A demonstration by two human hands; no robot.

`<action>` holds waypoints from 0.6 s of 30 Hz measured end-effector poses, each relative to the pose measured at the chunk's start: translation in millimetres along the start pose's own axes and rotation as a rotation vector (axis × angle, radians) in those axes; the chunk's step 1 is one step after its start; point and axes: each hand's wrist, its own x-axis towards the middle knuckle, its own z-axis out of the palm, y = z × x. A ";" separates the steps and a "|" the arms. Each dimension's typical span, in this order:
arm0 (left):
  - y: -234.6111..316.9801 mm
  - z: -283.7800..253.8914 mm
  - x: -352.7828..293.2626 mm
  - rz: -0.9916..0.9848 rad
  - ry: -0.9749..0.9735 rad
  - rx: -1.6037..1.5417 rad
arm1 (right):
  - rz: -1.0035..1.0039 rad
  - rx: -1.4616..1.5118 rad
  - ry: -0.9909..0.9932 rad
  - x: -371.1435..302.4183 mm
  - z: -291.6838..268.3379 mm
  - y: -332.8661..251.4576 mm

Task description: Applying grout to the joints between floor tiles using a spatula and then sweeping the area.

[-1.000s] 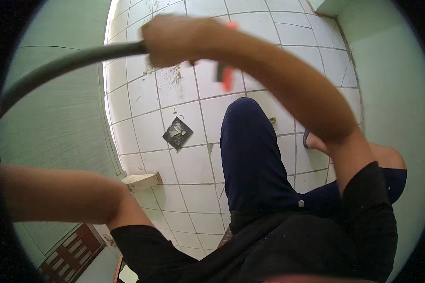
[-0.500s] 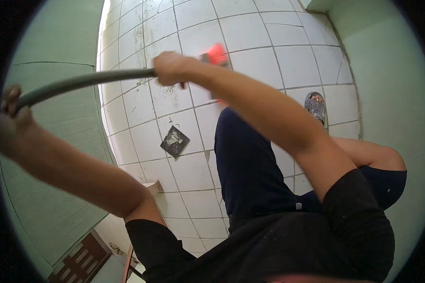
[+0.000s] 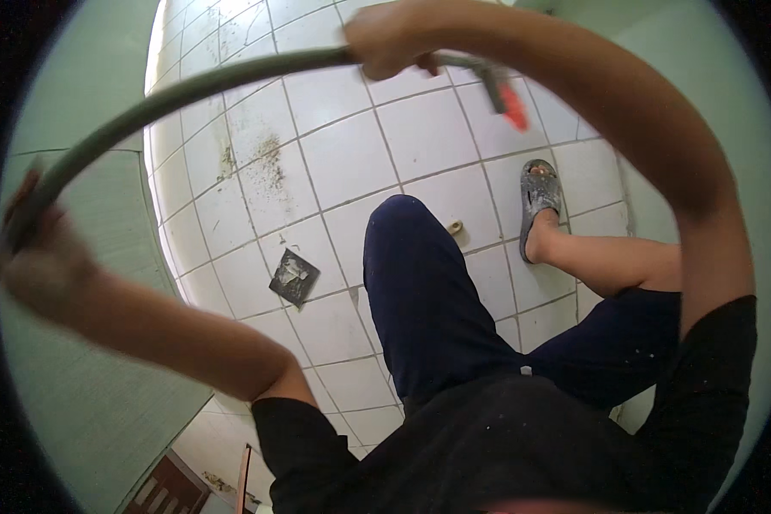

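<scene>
Both my hands grip a long-handled brush (image 3: pixel 223 79), held across the far side of the view. Its grey-green handle looks curved in this picture. My left hand (image 3: pixel 47 253) is closed round the handle's end at the far left, blurred by motion. Farther along, my right hand (image 3: pixel 387 43) wraps round the handle near the head. The brush head (image 3: pixel 512 104), dark with red bristles, shows beyond that hand, over the tiled floor at the right. Whether the bristles touch the tiles, I cannot tell.
White floor tiles (image 3: pixel 343 163) carry loose dirt (image 3: pixel 268 163) near the left wall. A dark square piece with pale smears (image 3: pixel 294 277) lies on them, and a small beige object (image 3: pixel 456 228) sits beside my knee. Green walls (image 3: pixel 77 343) rise on both sides. My sandalled foot (image 3: pixel 540 193) stands at the right.
My right hand has moved farther away and to the right, taking the brush head rightward. The left hand has come slightly nearer, still on the handle. The view has shifted a little.
</scene>
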 end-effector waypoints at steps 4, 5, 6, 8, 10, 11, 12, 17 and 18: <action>-106.1 197.9 -130.4 -0.400 0.104 0.154 | 0.298 -0.072 -0.018 -10.0 20.7 136.3; -144.0 211.9 -160.9 -0.450 0.055 -0.048 | 0.368 -0.086 -0.009 -15.1 19.8 159.2; -172.9 237.7 -197.0 -0.515 -0.045 -0.061 | 0.448 -0.104 -0.005 -17.8 22.5 183.0; -211.6 278.8 -275.0 -0.415 -0.355 0.300 | 0.520 -0.068 -0.033 -14.2 42.2 224.4; -212.6 314.7 -350.6 -0.530 -0.599 0.324 | 0.626 -0.014 -0.060 -19.1 60.0 244.9; -203.7 315.6 -381.8 -0.440 -0.684 0.286 | 0.631 -0.006 -0.060 -24.2 65.2 241.5; -168.6 332.9 -390.7 -0.455 -0.856 0.311 | 0.608 -0.053 -0.060 -33.0 69.7 242.7; -169.4 330.7 -476.5 -0.235 -1.226 0.429 | 0.391 -0.265 -0.029 -4.1 105.0 244.1; -164.7 322.3 -485.2 -0.186 -1.211 0.516 | 0.371 -0.306 -0.054 1.9 107.2 229.2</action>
